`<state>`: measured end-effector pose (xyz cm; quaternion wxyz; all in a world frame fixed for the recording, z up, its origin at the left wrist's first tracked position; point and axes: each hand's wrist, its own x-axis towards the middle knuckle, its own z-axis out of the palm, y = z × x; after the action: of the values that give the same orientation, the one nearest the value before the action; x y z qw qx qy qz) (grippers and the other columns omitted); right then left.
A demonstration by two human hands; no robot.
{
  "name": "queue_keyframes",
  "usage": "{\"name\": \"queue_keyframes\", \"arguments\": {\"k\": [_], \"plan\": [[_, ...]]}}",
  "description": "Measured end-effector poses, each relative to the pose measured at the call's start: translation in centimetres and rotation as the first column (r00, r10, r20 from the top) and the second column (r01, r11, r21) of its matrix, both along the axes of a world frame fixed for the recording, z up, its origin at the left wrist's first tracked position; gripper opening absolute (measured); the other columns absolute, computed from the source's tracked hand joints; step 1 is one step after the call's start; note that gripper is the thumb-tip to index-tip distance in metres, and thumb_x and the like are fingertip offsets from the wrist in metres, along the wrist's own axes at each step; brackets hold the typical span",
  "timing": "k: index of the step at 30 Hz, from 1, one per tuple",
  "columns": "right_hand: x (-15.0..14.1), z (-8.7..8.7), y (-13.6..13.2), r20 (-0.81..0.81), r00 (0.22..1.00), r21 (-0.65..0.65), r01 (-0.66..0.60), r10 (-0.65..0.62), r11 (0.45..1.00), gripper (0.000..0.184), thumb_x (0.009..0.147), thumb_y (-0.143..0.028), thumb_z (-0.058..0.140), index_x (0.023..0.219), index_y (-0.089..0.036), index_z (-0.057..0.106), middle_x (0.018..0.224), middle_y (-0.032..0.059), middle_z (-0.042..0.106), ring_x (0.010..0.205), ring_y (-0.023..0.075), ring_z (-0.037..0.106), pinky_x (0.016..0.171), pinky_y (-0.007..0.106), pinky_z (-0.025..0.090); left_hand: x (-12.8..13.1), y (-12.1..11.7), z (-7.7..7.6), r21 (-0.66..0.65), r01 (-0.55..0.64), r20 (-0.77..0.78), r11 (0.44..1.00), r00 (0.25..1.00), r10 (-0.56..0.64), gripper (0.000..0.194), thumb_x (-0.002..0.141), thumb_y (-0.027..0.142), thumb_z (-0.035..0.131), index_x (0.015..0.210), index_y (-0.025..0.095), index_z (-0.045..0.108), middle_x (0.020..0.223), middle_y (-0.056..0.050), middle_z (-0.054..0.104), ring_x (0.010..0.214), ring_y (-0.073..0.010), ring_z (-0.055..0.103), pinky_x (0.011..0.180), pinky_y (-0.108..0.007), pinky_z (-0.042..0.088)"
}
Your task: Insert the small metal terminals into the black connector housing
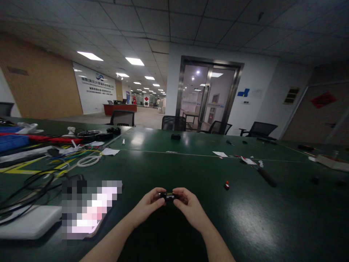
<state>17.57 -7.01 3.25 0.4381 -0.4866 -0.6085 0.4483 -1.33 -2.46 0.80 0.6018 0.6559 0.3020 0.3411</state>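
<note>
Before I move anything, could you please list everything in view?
Table: one, dark green, foreground.
Small object: one, mostly black, centre front.
Pixelated item: one, partly pink, front left.
Flat case: one, white, lower left.
Cables: several, black and white, left.
Bin: one, blue, far left.
Papers: at least three, white, across the table.
Block: one, black, table's far side.
Small piece: one, red and white, right of centre.
Rod: one, dark, right.
Chairs: at least four, black, beyond the table.
Glass doors: two, clear, back wall.
Counter: one, reddish-brown, back left.
Ceiling lights: several, white, overhead.
Other clutter: uncounted, mixed, both sides.
Left hand: one, bare, on the object's left.
Right hand: one, bare, on its right.
</note>
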Motion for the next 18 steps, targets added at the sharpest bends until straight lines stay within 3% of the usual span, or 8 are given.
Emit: {"name": "queue_keyframes", "arguments": {"k": [18], "plan": [[-0.04, 0.24, -0.16, 0.003, 1.000, -0.019, 0.018, -0.018, 1.000, 0.030, 0.072, -0.023, 0.059, 0.101, -0.021, 0.057, 0.100, 0.0036, 0.061, 0.095, 0.0194, 0.057, 0.084, 0.034, 0.044, -0.09, -0.20, 0.23, 0.019, 0.026, -0.044, 0.999, 0.999, -0.025, 0.034, 0.079, 0.040, 0.056, 0.104, 0.018, 0.050, 0.089, -0.002, 0.061, 0.088, -0.0183, 0.056, 0.079, -0.031, 0.040]]}}
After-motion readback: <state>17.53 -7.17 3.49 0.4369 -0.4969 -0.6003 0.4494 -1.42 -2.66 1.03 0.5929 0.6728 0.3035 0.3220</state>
